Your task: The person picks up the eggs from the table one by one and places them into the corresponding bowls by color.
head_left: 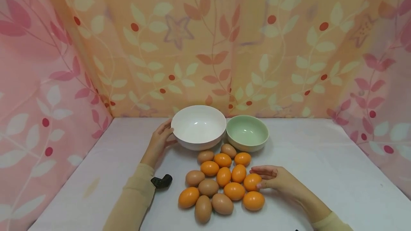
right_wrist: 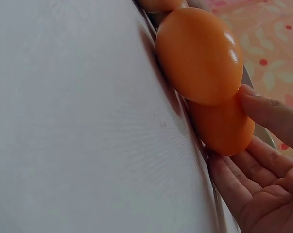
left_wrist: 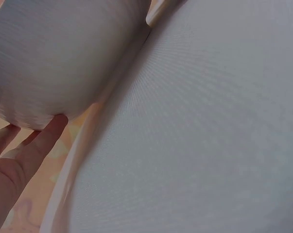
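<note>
My left hand (head_left: 159,140) rests against the left outer side of a large white bowl (head_left: 199,126), its thumb near the rim. In the left wrist view, fingertips (left_wrist: 61,119) touch the bowl's outer wall (left_wrist: 63,58). Lower right, my right hand (head_left: 280,181) has its thumb and fingers about an orange egg (head_left: 252,182) at the right edge of a group of eggs. The right wrist view has the thumb (right_wrist: 263,107) against this egg (right_wrist: 221,128), with fingers on its other side; a nearer orange egg (right_wrist: 199,56) partly covers it.
A smaller green bowl (head_left: 247,133) stands close by the white bowl's right side. Several orange and brown eggs, such as a brown egg (head_left: 222,204), lie on the white cloth (head_left: 96,188) before the bowls. A small black device (head_left: 162,181) is at the left sleeve. Patterned curtains (head_left: 205,45) surround the table.
</note>
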A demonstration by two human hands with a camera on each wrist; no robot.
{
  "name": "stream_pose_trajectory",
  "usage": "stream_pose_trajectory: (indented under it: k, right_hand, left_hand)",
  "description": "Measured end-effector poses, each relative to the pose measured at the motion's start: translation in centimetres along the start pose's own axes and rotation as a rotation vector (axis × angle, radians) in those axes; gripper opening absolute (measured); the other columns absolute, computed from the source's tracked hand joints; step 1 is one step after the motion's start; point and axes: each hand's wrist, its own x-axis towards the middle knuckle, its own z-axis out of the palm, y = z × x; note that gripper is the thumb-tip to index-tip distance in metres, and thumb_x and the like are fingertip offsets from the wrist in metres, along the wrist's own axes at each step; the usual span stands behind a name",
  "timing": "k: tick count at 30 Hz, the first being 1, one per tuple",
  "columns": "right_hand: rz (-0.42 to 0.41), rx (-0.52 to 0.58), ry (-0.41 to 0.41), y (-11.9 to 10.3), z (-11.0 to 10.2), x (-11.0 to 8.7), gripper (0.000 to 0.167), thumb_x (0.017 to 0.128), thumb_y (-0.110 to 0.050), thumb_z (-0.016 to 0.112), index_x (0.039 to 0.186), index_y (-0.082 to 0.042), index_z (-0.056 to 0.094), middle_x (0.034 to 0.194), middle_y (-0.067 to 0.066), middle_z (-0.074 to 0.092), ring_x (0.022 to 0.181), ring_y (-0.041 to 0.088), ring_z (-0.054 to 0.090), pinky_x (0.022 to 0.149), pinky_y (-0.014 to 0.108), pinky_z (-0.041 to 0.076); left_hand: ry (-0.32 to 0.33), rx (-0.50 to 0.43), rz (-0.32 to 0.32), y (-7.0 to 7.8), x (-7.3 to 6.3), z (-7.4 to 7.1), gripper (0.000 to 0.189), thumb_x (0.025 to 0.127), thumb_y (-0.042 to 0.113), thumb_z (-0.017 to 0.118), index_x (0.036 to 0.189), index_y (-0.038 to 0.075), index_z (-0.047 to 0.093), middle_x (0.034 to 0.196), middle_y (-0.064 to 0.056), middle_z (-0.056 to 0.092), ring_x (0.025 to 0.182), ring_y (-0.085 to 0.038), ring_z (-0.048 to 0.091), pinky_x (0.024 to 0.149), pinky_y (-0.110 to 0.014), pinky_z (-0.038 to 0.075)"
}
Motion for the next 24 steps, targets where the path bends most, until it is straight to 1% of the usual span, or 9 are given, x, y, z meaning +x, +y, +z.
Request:
stream_pose_trajectory:
  k: [5,9,11,13,17,20,24]
  right_hand:
    - [0.005,-0.007,0.002,-0.03,0.01,0.12,0.064,0.087,-0.015,0.075,0.139,0.012,0.049,0.138,0.024,0.058,0.107,-0.003,0.063,0.089,0.017,0.052]
    - [0.019,-0.016,0.013,0.04,0.06,0.06,0.061,0.087,-0.016,0.075,0.137,0.009,0.052,0.134,0.020,0.063,0.107,-0.001,0.064,0.088,0.017,0.053]
    - [0.026,-0.022,0.020,0.13,0.15,0.10,0.059,0.087,-0.017,0.076,0.136,0.007,0.054,0.133,0.019,0.064,0.108,0.001,0.064,0.088,0.018,0.053]
    - [0.032,-0.028,0.029,0.17,0.25,0.16,0.057,0.086,-0.017,0.076,0.135,0.006,0.056,0.130,0.018,0.066,0.107,0.003,0.064,0.087,0.018,0.053]
    - [0.039,-0.050,0.047,0.18,0.41,0.21,0.055,0.085,-0.018,0.078,0.131,0.006,0.060,0.125,0.016,0.069,0.104,0.004,0.066,0.086,0.019,0.053]
    - [0.035,-0.091,0.069,0.12,0.39,0.18,0.055,0.084,-0.020,0.079,0.129,0.005,0.062,0.123,0.015,0.070,0.103,0.002,0.066,0.086,0.017,0.052]
    - [0.040,-0.114,0.090,-0.01,0.35,0.03,0.055,0.083,-0.022,0.080,0.128,0.003,0.064,0.122,0.014,0.071,0.103,0.002,0.066,0.086,0.015,0.050]
  left_hand:
    - [0.004,0.000,-0.002,0.06,0.06,-0.07,0.052,0.103,0.013,0.048,0.154,0.011,0.036,0.160,-0.009,0.036,0.119,-0.009,0.053,0.087,-0.037,0.057]
    - [-0.015,0.007,-0.006,0.06,0.07,-0.10,0.053,0.103,0.013,0.048,0.155,0.012,0.035,0.161,-0.008,0.034,0.131,-0.019,0.047,0.093,-0.043,0.056]
    - [-0.020,0.015,-0.007,0.04,0.05,-0.18,0.053,0.103,0.014,0.047,0.155,0.012,0.034,0.161,-0.008,0.033,0.134,-0.023,0.045,0.095,-0.044,0.055]
    - [-0.019,0.029,-0.005,0.03,0.00,-0.24,0.053,0.103,0.015,0.048,0.155,0.013,0.034,0.161,-0.007,0.034,0.134,-0.023,0.045,0.095,-0.044,0.054]
    - [-0.009,0.052,-0.003,0.03,-0.17,-0.27,0.053,0.103,0.015,0.049,0.154,0.014,0.036,0.160,-0.007,0.036,0.129,-0.019,0.048,0.094,-0.043,0.055]
    - [-0.015,0.036,-0.002,-0.05,-0.11,-0.24,0.053,0.103,0.015,0.049,0.154,0.013,0.036,0.160,-0.007,0.036,0.131,-0.021,0.047,0.094,-0.044,0.055]
    - [-0.018,0.010,-0.003,-0.13,0.07,-0.08,0.053,0.103,0.013,0.047,0.154,0.011,0.034,0.161,-0.009,0.034,0.133,-0.023,0.045,0.092,-0.044,0.056]
